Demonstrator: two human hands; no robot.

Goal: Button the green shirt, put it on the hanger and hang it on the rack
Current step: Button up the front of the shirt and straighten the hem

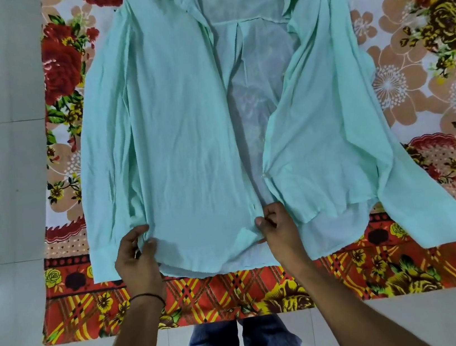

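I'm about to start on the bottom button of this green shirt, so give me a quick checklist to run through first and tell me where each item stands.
1. green shirt lying flat, front up on the floral sheet: ok.
2. Front panels brought together: not ok, they lie apart with the inner back showing between them.
3. left hand gripping the hem: ok.
4. right hand pinching the placket edge near the bottom buttonhole: ok.
5. Matching button on the other panel in hand: not ok, it lies untouched above the right hand.
6. Hanger and rack within reach: cannot tell, neither is in view.
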